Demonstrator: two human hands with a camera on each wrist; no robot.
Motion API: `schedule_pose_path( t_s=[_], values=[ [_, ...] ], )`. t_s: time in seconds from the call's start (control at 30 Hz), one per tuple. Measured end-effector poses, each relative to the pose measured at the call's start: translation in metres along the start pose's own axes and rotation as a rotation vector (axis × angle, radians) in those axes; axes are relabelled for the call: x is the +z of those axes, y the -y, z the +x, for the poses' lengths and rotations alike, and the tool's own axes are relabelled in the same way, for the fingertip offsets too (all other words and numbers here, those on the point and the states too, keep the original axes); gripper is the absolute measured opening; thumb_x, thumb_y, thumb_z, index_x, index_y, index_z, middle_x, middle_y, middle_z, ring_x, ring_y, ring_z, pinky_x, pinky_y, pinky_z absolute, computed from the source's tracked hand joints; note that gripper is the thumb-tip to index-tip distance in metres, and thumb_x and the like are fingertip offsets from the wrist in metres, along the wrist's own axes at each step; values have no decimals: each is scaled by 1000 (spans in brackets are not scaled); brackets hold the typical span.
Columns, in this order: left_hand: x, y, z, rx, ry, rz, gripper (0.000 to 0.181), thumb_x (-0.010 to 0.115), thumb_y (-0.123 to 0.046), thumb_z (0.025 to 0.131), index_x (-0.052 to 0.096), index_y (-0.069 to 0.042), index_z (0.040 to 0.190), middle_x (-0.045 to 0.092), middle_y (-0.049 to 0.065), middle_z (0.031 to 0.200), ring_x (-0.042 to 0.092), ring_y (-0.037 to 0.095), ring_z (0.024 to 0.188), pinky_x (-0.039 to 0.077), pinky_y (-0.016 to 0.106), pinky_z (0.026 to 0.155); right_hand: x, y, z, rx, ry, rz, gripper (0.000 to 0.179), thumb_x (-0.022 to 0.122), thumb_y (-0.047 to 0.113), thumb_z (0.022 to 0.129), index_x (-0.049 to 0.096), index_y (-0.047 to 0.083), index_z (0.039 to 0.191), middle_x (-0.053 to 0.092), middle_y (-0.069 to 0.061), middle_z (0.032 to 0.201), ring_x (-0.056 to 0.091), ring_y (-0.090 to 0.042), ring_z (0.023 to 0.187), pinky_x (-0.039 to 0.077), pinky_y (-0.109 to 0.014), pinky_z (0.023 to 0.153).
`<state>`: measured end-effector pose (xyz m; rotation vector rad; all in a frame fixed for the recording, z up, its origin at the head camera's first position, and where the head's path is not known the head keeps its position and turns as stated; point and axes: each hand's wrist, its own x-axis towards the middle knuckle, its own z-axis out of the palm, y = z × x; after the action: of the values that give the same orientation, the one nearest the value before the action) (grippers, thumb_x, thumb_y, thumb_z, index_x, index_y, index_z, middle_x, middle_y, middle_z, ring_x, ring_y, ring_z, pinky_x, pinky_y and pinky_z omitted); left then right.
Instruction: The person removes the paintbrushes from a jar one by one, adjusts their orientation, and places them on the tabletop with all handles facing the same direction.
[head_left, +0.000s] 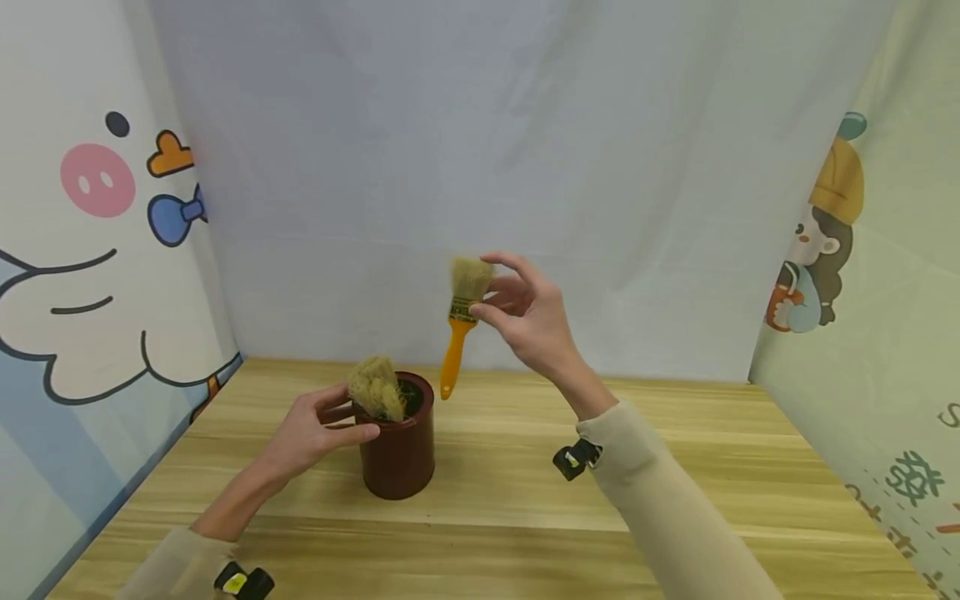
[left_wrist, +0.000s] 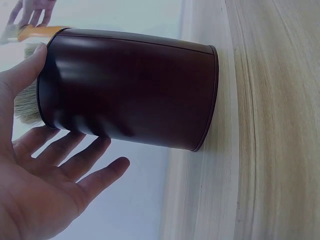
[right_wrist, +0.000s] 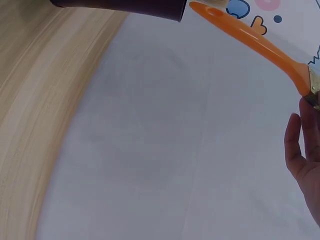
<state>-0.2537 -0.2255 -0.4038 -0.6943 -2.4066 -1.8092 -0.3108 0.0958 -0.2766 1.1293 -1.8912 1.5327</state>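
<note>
My right hand [head_left: 528,312] pinches a paintbrush [head_left: 455,354] by its metal band and bristles, above and just right of the pot. Its orange handle hangs downward, with the pale bristles on top. On the table stands a dark red cylindrical pot [head_left: 397,467], upright. My left hand [head_left: 303,437] holds this pot near its rim from the left; in the left wrist view the thumb [left_wrist: 32,65] lies at the rim and the fingers spread along the opposite side. Pale bristles [head_left: 375,387] stick up out of the pot; whatever is below them is hidden inside.
A wood-grain table [head_left: 525,500] lies under the pot. Behind it hangs a plain pale cloth [head_left: 600,208]. Cloths with cartoon prints close off the left side [head_left: 45,317] and the right side [head_left: 900,292].
</note>
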Motion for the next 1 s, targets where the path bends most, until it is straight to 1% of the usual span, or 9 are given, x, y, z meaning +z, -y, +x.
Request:
schedule_pose_path(
  t_s=[0.17,0.37,0.57,0.87,1.0],
  values=[
    [0,0,-1,-4,-4,-1,72,78,-13,97,45,0,159,53,28,150,56,50,132,59,38,94,-9,-7,-9,40,-1,-2,57,78,-13,89,60,-1,141,76,-21,105,76,-33,83,63,-35,73],
    [0,1,0,-8,-11,2,72,79,-13,96,45,1,158,53,29,150,56,50,131,60,38,94,-14,-20,-24,106,16,-27,57,79,-12,89,60,-1,141,76,-21,105,77,-34,84,63,-37,76],
    [0,1,0,-10,-12,-4,72,79,-13,96,45,1,158,54,29,149,57,51,131,60,38,94,-13,-34,-43,210,40,-49,57,79,-10,90,60,1,143,77,-20,105,77,-32,85,63,-36,76],
    [-1,1,-1,-16,-6,0,72,79,-14,96,45,0,159,54,28,150,57,50,132,60,38,94,-10,-53,-69,318,71,1,57,77,-12,91,59,-1,144,75,-23,104,76,-33,88,64,-34,77],
    [-2,0,-1,-18,-6,3,71,79,-14,96,46,-1,158,54,27,150,56,49,132,59,38,94,-8,-61,-78,366,91,10,56,76,-11,91,58,-2,144,74,-24,103,75,-32,88,64,-38,75]
  ],
)
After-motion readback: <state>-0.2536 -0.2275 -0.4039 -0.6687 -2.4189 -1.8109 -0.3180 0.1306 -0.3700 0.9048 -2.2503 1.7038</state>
